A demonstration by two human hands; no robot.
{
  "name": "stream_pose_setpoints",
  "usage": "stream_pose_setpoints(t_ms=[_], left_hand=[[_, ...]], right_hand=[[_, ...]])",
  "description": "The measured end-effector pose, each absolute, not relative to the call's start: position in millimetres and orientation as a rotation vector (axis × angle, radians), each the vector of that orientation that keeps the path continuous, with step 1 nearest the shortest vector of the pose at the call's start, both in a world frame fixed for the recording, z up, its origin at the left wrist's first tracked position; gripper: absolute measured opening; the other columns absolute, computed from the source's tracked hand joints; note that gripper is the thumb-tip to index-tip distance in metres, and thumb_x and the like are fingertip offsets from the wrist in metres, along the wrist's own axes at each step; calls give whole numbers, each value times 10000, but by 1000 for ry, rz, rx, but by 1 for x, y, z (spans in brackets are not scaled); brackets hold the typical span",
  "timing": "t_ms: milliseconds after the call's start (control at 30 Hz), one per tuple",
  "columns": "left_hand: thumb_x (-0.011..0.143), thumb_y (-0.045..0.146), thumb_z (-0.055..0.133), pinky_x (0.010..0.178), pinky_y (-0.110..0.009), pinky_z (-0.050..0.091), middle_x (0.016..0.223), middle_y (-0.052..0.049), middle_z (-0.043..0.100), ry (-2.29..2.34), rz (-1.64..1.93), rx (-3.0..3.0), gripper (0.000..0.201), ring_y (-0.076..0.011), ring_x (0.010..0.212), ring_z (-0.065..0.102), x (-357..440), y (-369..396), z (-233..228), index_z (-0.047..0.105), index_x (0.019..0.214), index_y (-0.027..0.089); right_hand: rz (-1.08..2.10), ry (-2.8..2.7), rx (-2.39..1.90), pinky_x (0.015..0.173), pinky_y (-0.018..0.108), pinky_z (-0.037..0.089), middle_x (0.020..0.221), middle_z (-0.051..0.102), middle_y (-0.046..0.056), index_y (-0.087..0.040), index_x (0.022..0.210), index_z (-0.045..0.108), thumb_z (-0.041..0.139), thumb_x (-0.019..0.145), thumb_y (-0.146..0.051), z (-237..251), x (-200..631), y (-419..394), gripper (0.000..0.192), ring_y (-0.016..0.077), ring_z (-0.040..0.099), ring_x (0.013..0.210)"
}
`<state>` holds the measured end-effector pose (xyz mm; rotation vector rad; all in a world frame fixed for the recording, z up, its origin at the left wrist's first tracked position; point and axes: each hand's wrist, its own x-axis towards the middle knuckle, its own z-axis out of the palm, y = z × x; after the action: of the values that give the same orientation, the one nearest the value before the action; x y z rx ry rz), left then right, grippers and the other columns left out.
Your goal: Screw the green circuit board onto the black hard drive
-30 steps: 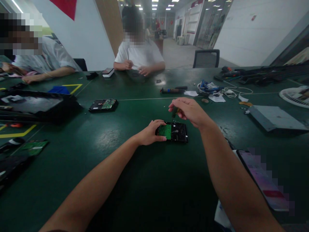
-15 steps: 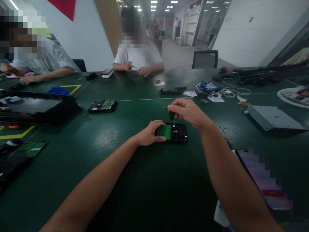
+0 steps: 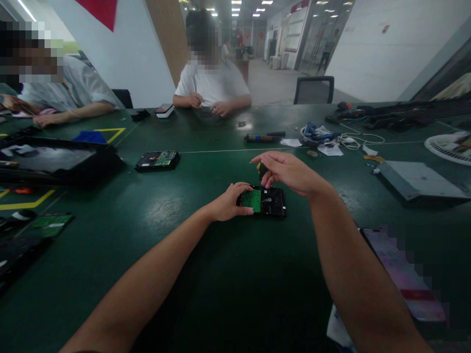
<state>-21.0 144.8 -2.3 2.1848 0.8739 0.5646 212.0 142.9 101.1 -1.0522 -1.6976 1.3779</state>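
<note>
Lowered, right hand (image 3: 290, 172) holds screwdriver (image 3: 262, 169) above hard drive (image 3: 267, 201).

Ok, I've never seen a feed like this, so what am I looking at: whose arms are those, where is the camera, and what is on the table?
There is no machine here. The single picture comes from a camera on a person's head, looking forward and down, so the two bare arms are that person's own. The left hand rests on the edge of a black hard drive with a green circuit board, which lies flat on the dark green table. The right hand hovers just above it, pinching a small dark tool; its tip is hidden. A second similar drive lies further left, and a grey flat metal case to the right. Two other people sit across the table, busy with their own hands.
</note>
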Motion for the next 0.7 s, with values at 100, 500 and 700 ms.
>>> stream_pose_setpoints(t_ms=[100,500,700], left_hand=[[812,451,801,1244,-636,215,1533,-160,488,879,564,2173,717,-366,1446,439,-21,145,-3,518,1440,254],[814,462,799,1246,-629,225,1521,-151,500,862,561,2188,700,-363,1451,429,-22,147,-5,528,1425,253],[814,474,799,1222,-580,302,1524,-153,477,854,567,2209,737,-341,1419,451,-23,148,-9,504,1448,242]], right_hand=[[1255,-1777,-1076,567,271,496,775,652,28,-212,1110,726,595,1002,-478,103,214,142,315,149,624,659],[1141,-1726,-1150,436,258,361,929,697,57,-202,944,694,575,1002,-388,103,212,145,228,96,561,549],[1239,-1667,-1056,590,285,554,976,698,68,-212,1093,689,568,1025,-454,99,213,148,278,138,664,660]])
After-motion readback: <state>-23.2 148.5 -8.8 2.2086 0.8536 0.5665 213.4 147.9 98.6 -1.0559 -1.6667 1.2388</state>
